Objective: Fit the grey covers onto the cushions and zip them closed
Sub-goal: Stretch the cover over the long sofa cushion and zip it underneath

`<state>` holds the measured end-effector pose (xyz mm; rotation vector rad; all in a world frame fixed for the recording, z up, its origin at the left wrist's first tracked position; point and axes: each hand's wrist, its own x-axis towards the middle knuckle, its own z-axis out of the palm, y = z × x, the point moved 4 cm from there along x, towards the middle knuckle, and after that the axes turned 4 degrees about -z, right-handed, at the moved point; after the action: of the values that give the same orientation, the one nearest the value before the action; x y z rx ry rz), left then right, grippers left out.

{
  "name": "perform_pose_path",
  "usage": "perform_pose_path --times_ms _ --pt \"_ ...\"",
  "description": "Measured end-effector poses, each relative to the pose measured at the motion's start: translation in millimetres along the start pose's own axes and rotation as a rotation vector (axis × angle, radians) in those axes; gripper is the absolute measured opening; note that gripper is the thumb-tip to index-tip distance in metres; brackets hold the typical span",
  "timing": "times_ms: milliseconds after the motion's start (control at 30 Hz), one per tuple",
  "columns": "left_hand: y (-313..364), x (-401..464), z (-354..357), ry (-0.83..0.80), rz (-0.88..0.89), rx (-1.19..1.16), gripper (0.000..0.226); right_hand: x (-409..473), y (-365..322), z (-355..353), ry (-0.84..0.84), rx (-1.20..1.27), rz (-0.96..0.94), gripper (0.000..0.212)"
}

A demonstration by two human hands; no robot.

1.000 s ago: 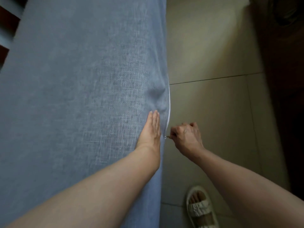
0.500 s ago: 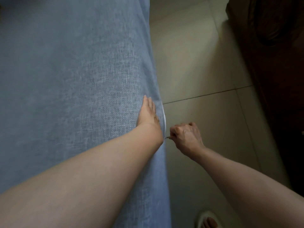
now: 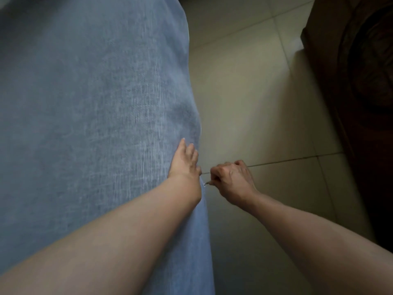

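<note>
Since the earlier frames my left hand (image 3: 184, 159) has slid further up the edge of the grey cover (image 3: 91, 107), and my view has swung so that the far rounded corner of the covered cushion now shows at the top, while the sandalled foot that was at the bottom is gone from view. My right hand (image 3: 231, 179) sits at much the same spot, just beside the edge.

I see the grey cover filling the left half of the view, stretched over the cushion and running from the top down past the bottom edge; its right edge hangs above the floor (image 3: 255, 92). My left hand lies flat on the fabric right at that edge, its fingers (image 3: 190, 149) straight and close together, pressing the cloth. Whether the thumb wraps round the edge I cannot tell.

My right hand is curled into a loose fist just to the right of my left wrist, and its fingers (image 3: 215, 174) pinch the small metal zip pull (image 3: 205, 184), which sits on the cover's edge just below the left hand. How much of the zip is closed I cannot tell; the seam is turned away from me.

Pale floor tiles with a dark grout line lie under the right hand, and dark wooden furniture (image 3: 361, 103) stands along the right side.
</note>
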<state>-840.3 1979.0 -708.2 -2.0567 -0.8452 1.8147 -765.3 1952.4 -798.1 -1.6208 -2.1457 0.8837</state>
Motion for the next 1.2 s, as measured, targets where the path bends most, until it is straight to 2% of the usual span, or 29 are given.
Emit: perform_pose_path --times_ms 100,200,300,367,667,767,867,967,1100,1200 --pt "-24 10 -14 0.043 0.019 0.019 0.073 27 6 -14 -0.014 0.0 -0.054 0.016" --pt "-67 23 -33 0.118 -0.075 0.061 0.073 48 8 -24 -0.038 -0.022 -0.135 0.014" --pt "-107 37 -47 0.085 -0.192 0.021 0.074 49 7 -24 -0.085 -0.095 -0.141 0.037" --pt "-112 44 -47 0.029 -0.194 0.01 0.075 44 8 -16 -0.088 -0.088 -0.119 0.042" --pt "-52 40 -23 -0.015 0.005 -0.056 0.071 5 -3 21 -0.161 0.02 -0.254 0.032" --pt "-42 38 -21 -0.005 0.055 -0.073 0.06 -20 -1 34 -0.159 0.064 -0.233 0.03" --pt "-21 28 -13 -0.005 0.162 -0.059 0.05 -28 0 36 -0.125 0.133 -0.172 0.02" --pt "3 11 -11 0.044 0.269 -0.062 0.041 -41 -4 41 -0.123 0.229 -0.052 0.019" --pt "25 0 -8 0.131 0.274 -0.085 0.035 -77 -11 57 -0.12 0.349 0.076 0.015" --pt "50 0 0 0.097 0.311 -0.084 0.026 -99 -14 67 -0.025 0.421 0.165 0.014"
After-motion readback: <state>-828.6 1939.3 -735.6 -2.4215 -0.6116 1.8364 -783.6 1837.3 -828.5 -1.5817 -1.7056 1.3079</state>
